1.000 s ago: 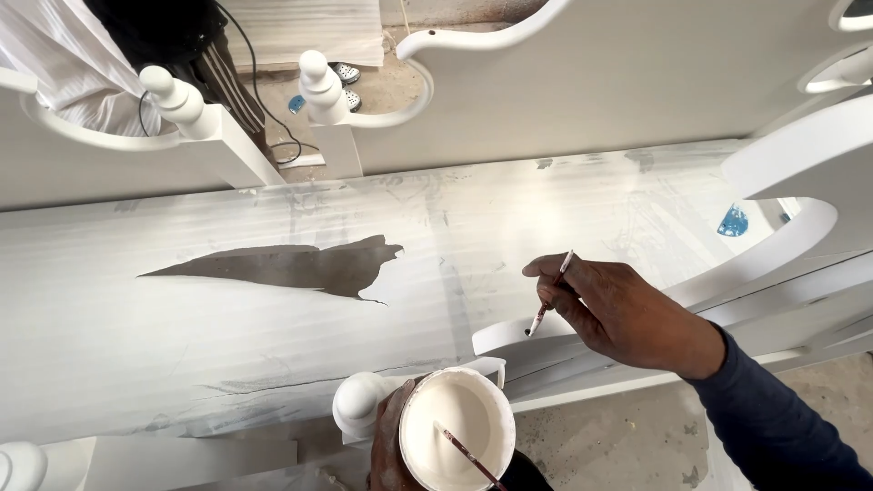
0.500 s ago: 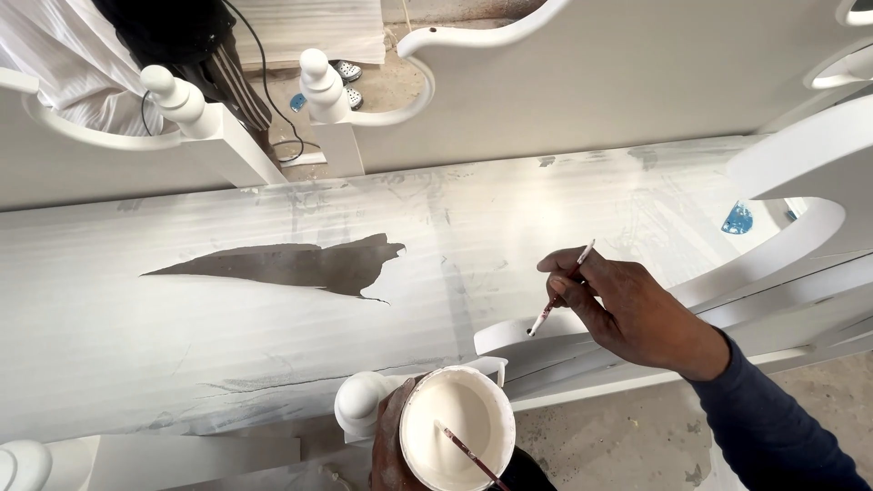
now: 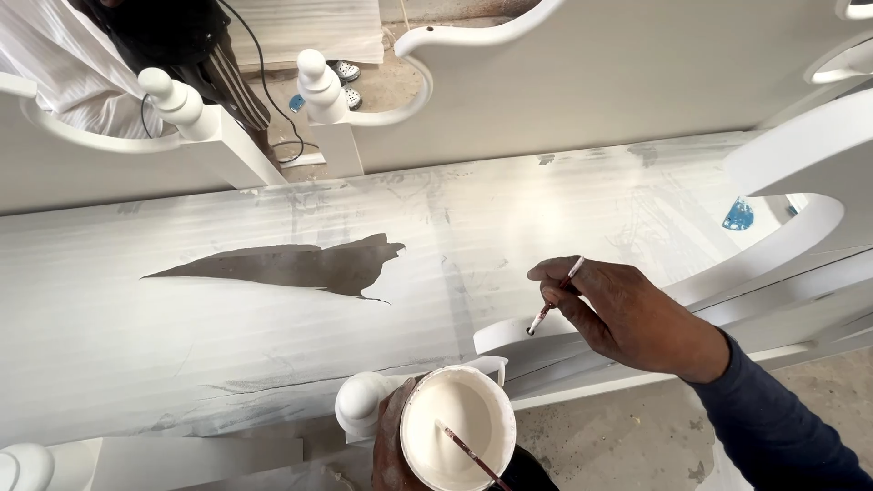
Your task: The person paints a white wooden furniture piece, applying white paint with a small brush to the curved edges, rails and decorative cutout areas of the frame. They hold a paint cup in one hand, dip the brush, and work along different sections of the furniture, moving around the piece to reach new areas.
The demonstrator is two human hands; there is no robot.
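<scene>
1. White paint fills the small round cup (image 3: 457, 427) at the bottom middle of the frame, and a thin stick (image 3: 475, 456) leans inside it.
2. We see the left hand (image 3: 393, 447) wrapped around the cup's left side, holding it up.
3. The right hand (image 3: 632, 314) sits at the middle right, with its fingers pinched shut on a thin little brush (image 3: 553, 300).
4. The brush tip touches the curved white wooden piece (image 3: 546, 335) just below the hand.
5. A long board (image 3: 227, 345) covered in white wrap runs across the middle, with a dark torn patch (image 3: 300, 266) on its left part.
6. White posts with round knobs (image 3: 312, 68) stand in the upper left.
</scene>
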